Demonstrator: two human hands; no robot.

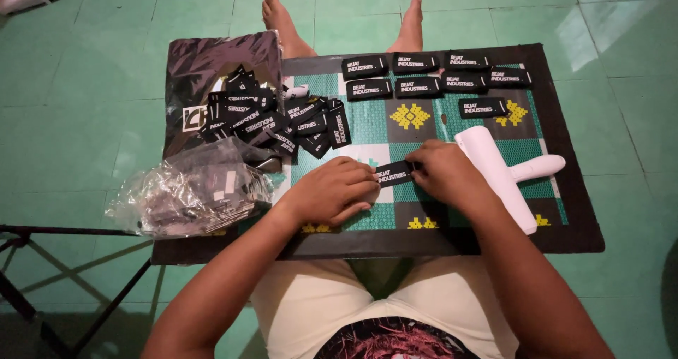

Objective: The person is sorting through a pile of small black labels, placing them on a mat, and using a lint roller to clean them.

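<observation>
Black patch (393, 173) being pinched flat between left hand (332, 191) and right hand (443, 174), both grips closing on its ends; keep it square to mat (395, 129).

Green tiled floor (85, 119) | patterned mat (565, 211) on it | on mat: black labels in rows (417, 64), loose label heap (282, 122), white tool (505, 175), crumpled plastic bags (191, 189)

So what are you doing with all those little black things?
A person sits on the floor with a patterned mat over their legs. The left hand and right hand hold one small black label between them. A messy pile of labels lies at the left on a dark bag, and finished-looking labels sit in neat rows at the far edge. A white tool lies beside the right hand.
</observation>
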